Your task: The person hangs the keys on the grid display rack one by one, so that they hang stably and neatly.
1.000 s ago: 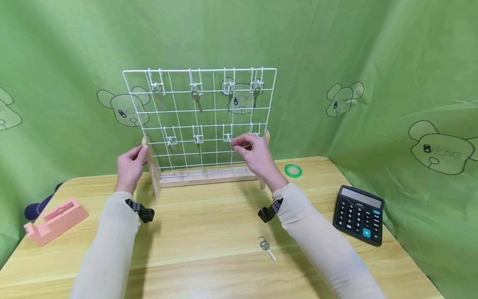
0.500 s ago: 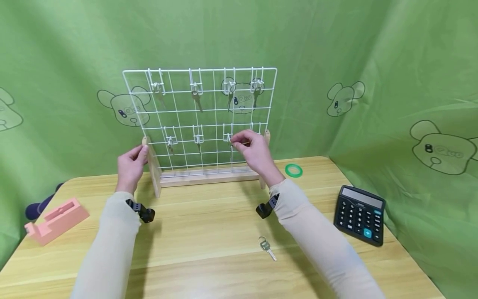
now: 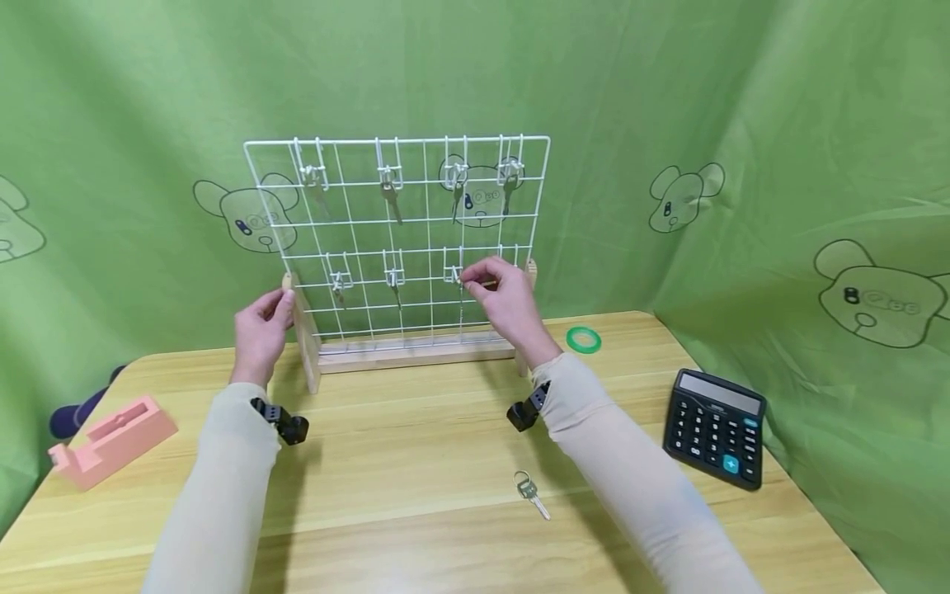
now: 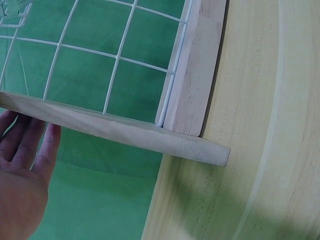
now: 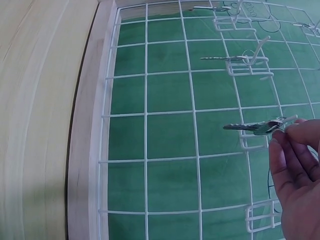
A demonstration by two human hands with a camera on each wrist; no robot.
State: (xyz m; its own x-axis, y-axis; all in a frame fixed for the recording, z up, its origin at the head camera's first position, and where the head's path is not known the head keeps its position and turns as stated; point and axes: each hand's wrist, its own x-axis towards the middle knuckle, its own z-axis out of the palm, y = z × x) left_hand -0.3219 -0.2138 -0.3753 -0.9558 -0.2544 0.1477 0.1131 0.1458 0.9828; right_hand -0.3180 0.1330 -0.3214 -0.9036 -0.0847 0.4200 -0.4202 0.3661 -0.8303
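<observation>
A white wire grid rack (image 3: pixel 426 223) stands upright in a wooden base, with several keys hanging on its hooks. My left hand (image 3: pixel 260 334) holds the rack's left wooden side post (image 4: pixel 100 125); its fingers reach behind the post in the left wrist view. At the lower row, my right hand (image 3: pixel 510 304) pinches the ring end of a key (image 5: pixel 260 128) between thumb and fingertips. That ring end is right at the tip of the third hook (image 5: pixel 254 142). In the head view the fingers partly cover this key. Another key with a ring (image 3: pixel 529 490) lies on the table.
A bare hook (image 5: pixel 262 217) sits beside the right hand. On the wooden table (image 3: pixel 401 462) are a pink tape dispenser (image 3: pixel 111 444) at left, a green tape roll (image 3: pixel 583 339) and a black calculator (image 3: pixel 714 429) at right. Green curtains (image 3: pixel 609 99) surround the table.
My right wrist and forearm have shifted slightly left, while the fingertips stay at the same hook with the key. My left hand keeps its place on the post.
</observation>
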